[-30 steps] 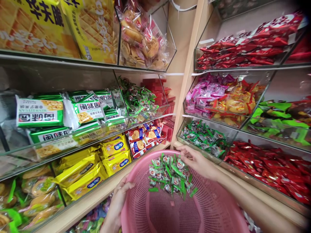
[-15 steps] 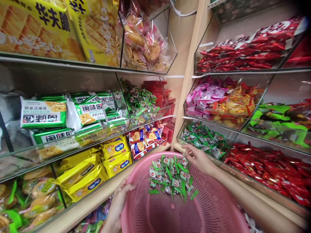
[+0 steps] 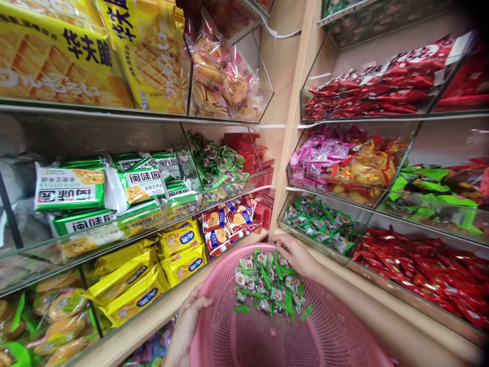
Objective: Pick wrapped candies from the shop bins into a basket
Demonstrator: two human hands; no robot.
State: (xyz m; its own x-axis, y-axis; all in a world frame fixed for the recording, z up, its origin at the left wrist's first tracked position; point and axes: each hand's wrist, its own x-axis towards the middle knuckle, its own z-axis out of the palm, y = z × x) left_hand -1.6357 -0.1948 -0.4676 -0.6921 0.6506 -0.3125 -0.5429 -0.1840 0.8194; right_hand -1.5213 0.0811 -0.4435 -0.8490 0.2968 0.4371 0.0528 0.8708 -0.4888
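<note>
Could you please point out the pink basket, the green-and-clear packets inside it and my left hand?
Pink basket (image 3: 273, 346): head view, on its bare mesh floor.
Green-and-clear packets (image 3: 266, 281): head view, near the middle of the pile.
Left hand (image 3: 186, 322): head view, on the back of the hand.

Pale wooden shelving meeting in corner; clear bins tiered both sides.
</note>
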